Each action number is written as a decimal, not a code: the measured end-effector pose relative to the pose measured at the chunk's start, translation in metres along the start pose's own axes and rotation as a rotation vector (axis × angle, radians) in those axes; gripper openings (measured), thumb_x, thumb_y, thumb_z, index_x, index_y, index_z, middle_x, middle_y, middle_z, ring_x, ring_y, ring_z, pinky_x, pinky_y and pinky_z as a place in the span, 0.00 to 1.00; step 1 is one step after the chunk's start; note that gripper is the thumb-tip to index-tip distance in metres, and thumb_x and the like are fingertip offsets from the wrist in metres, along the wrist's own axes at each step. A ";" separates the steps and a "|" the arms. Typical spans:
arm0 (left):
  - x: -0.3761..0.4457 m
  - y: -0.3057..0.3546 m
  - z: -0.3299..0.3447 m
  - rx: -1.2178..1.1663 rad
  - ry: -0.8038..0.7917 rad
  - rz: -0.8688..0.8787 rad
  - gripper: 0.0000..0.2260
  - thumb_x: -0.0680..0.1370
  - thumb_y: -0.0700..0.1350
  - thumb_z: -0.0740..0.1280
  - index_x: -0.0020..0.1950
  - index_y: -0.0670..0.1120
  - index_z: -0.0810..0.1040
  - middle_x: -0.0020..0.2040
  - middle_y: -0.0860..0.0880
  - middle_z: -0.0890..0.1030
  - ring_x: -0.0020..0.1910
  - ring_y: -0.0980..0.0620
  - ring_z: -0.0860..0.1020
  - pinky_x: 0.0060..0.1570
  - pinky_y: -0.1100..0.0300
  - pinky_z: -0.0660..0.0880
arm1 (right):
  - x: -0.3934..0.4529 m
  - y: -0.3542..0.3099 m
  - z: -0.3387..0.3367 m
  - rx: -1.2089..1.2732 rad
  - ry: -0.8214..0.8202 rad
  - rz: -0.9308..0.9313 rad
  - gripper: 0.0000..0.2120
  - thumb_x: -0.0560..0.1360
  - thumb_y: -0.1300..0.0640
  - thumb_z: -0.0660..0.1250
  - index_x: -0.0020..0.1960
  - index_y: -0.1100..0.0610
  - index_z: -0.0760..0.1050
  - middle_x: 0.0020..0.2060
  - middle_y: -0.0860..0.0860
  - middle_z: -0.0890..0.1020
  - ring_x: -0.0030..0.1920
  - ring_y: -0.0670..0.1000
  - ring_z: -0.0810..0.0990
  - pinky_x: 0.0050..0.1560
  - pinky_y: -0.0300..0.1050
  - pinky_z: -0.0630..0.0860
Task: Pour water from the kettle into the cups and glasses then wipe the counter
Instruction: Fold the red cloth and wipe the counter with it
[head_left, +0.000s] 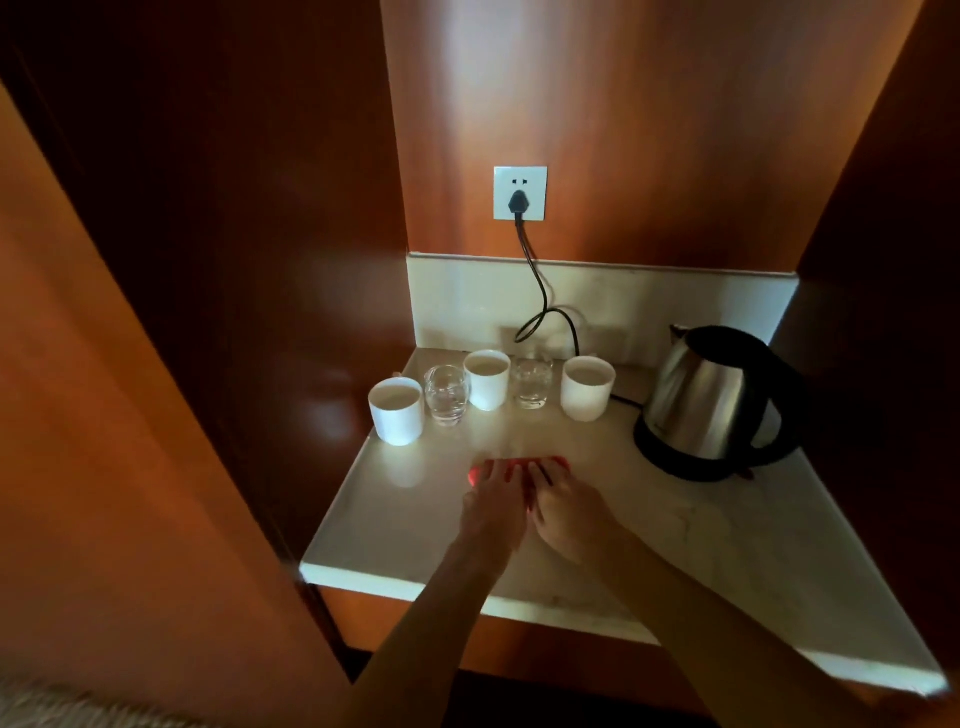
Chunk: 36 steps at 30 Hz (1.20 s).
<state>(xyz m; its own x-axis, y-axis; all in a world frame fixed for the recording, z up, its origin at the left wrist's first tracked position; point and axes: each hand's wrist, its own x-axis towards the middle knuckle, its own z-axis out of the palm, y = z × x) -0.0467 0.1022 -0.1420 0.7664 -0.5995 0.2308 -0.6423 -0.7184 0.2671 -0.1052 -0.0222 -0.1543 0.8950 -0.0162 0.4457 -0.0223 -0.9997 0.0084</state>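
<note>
A steel kettle (706, 400) with a black handle sits on its base at the right of the pale counter (727, 545). Three white cups (397, 415), (487, 382), (587, 389) and two clear glasses (445, 397), (532, 384) stand in a row at the back; the cups hold liquid. A red cloth (553, 462) lies flat mid-counter. My left hand (496, 499) and my right hand (563, 506) lie side by side on it, fingers stretched forward, pressing it down.
A black cord (540, 291) runs from the wall socket (519, 193) down behind the cups to the kettle base. Dark wooden walls close in the counter at left, back and right. The counter's front edge (467, 587) is near my forearms.
</note>
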 end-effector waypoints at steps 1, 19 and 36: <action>0.006 -0.002 0.005 -0.017 0.036 0.007 0.13 0.79 0.47 0.64 0.63 0.47 0.76 0.61 0.48 0.76 0.62 0.44 0.72 0.45 0.51 0.79 | 0.005 0.001 0.001 -0.004 0.034 -0.020 0.24 0.56 0.59 0.84 0.50 0.65 0.85 0.44 0.58 0.86 0.43 0.57 0.87 0.37 0.47 0.84; 0.094 -0.039 0.029 -0.015 0.227 0.107 0.14 0.76 0.48 0.68 0.61 0.48 0.79 0.60 0.51 0.80 0.62 0.53 0.76 0.60 0.60 0.74 | 0.091 0.047 0.065 0.257 0.054 -0.018 0.20 0.79 0.55 0.57 0.63 0.62 0.80 0.57 0.56 0.83 0.60 0.56 0.79 0.69 0.52 0.73; 0.096 -0.029 0.024 0.051 0.280 0.037 0.16 0.69 0.47 0.57 0.46 0.45 0.83 0.41 0.50 0.81 0.39 0.51 0.80 0.31 0.62 0.76 | 0.099 0.060 0.068 0.381 0.029 -0.087 0.20 0.79 0.53 0.58 0.65 0.59 0.80 0.63 0.53 0.82 0.62 0.54 0.80 0.63 0.47 0.79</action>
<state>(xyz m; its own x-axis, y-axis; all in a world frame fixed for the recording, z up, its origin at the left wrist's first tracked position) 0.0453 0.0572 -0.1501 0.7065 -0.5096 0.4911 -0.6632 -0.7188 0.2084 0.0128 -0.0846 -0.1702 0.8734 0.0635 0.4828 0.2244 -0.9324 -0.2832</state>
